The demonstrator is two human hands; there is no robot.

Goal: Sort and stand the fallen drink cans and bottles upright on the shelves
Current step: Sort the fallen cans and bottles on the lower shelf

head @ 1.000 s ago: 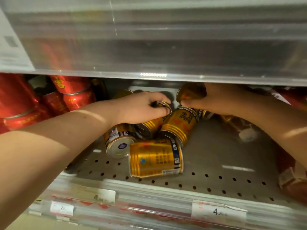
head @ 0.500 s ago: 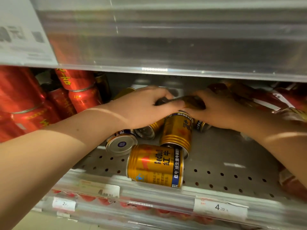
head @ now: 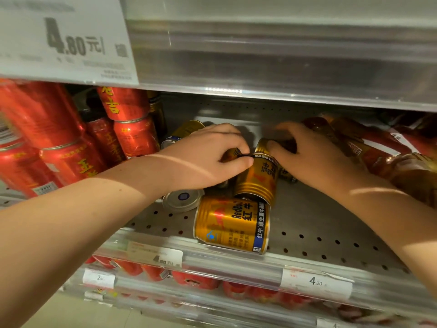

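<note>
Hands, left to right: left hand (head: 201, 159) curls round a half-hidden gold can (head: 230, 154); right hand (head: 314, 162) curls over a rear gold can (head: 263, 143), which it has brought down in the last second against the leaning gold can (head: 256, 178) mid-shelf (head: 319, 221). I judge nothing righted yet. Count: red cans (head: 132, 136), six in view, stacked; gold cans, at least six, none plainly upright; bottles (head: 369, 150), lying at right, number unclear.

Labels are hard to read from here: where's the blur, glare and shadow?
Head view: front gold can sharp; lower-left price tag smeared; glare streak on the upper shelf lip; shelf back beyond the left hand and right hand is shadowed.
</note>
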